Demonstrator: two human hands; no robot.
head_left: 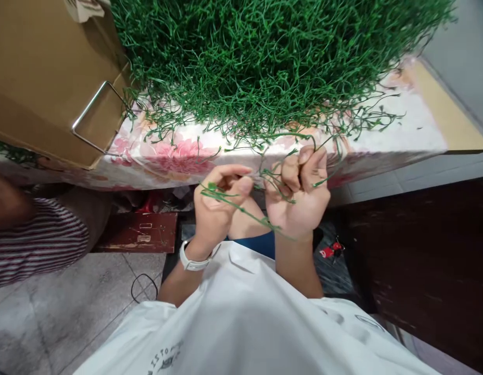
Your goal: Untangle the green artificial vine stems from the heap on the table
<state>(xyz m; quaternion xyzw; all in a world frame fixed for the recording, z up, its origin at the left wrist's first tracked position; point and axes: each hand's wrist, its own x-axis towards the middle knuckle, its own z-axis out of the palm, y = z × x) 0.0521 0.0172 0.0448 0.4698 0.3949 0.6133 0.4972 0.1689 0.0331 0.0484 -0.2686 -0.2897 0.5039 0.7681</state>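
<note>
My left hand (216, 205), with a white watch band on its wrist, is closed in a pinch between thumb and forefinger. A thin green artificial sprig (245, 211) crosses that hand and trails down toward my right wrist. Close beside it, my right hand (300, 195) has its fingers curled around another branching green artificial sprig (278, 179), whose stems poke out between the fingers. What lies exactly between the two sets of fingertips is blurred. Both hands are just off the front edge of the table, above my lap.
A big heap of green artificial sprigs (272, 62) covers much of the table with its floral tablecloth (179, 159). At left stand a cardboard box (50, 78) and a bent metal wire frame (87, 117). A person's striped sleeve (46, 239) is at far left. Dark wooden furniture (424, 250) stands right.
</note>
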